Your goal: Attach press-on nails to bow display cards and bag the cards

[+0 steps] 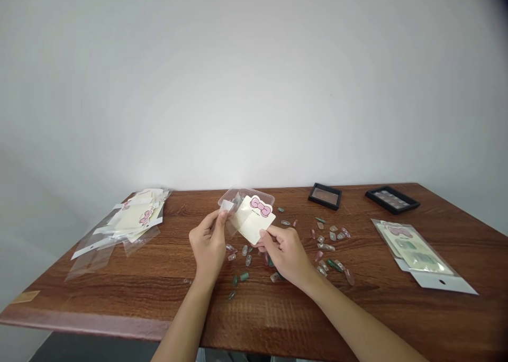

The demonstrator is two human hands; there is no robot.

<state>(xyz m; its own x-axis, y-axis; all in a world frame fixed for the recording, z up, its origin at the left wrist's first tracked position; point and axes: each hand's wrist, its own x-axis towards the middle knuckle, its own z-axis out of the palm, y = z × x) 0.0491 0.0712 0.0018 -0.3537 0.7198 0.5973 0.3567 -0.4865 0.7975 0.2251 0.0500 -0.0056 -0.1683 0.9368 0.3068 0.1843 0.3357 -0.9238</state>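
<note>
My left hand (209,240) pinches the white end of a small clear plastic bag (235,219) between thumb and fingers. My right hand (286,251) grips the lower right corner of a cream card (254,223) with a pink bow printed at its top. The card is tilted, and its left side overlaps the clear bag; whether it is inside the bag I cannot tell. Under and around both hands, several small glossy press-on nails (245,276) in green, pink and clear lie scattered on the wooden table (130,293).
A clear plastic box (266,197) stands behind the card. At the left is a pile of bow cards and clear bags (137,216). Packed cards in a clear bag (416,251) lie at the right. Two black-framed cases (325,196) (392,199) sit near the back edge by the wall.
</note>
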